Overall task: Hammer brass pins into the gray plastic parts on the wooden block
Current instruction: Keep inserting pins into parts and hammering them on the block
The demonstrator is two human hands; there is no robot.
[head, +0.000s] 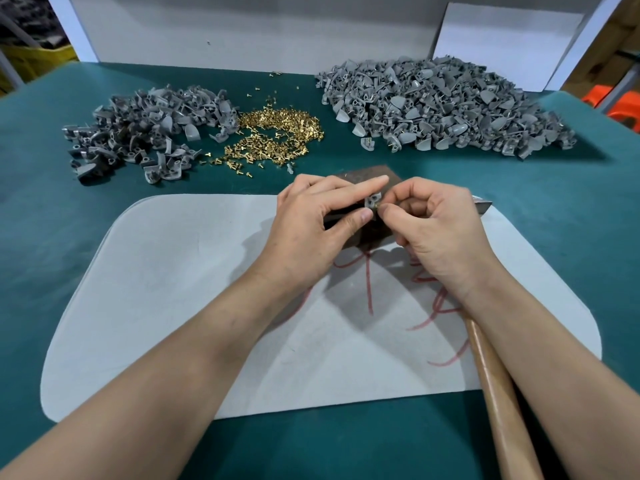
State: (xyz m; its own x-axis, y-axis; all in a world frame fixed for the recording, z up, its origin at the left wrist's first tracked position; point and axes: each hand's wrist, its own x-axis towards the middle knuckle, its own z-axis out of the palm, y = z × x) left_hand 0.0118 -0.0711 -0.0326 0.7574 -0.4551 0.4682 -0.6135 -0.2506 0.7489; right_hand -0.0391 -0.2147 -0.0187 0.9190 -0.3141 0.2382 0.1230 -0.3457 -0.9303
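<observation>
My left hand [322, 216] pinches a small gray plastic part [372, 202] between thumb and forefinger, just above the dark wooden block [374, 233]. My right hand [436, 230] pinches a brass pin [378, 204] against that part's side. The block stands on a pale felt mat [173, 306] and is mostly hidden by both hands. A hammer lies under my right forearm: its wooden handle [498, 403] runs toward the near edge, and its dark head [483, 205] pokes out beyond my right hand.
On the green table [52, 220], a heap of gray parts [145, 129] lies at the back left and a larger heap [446, 109] at the back right. Loose brass pins [277, 136] are scattered between them. A white board [505, 43] leans at the back.
</observation>
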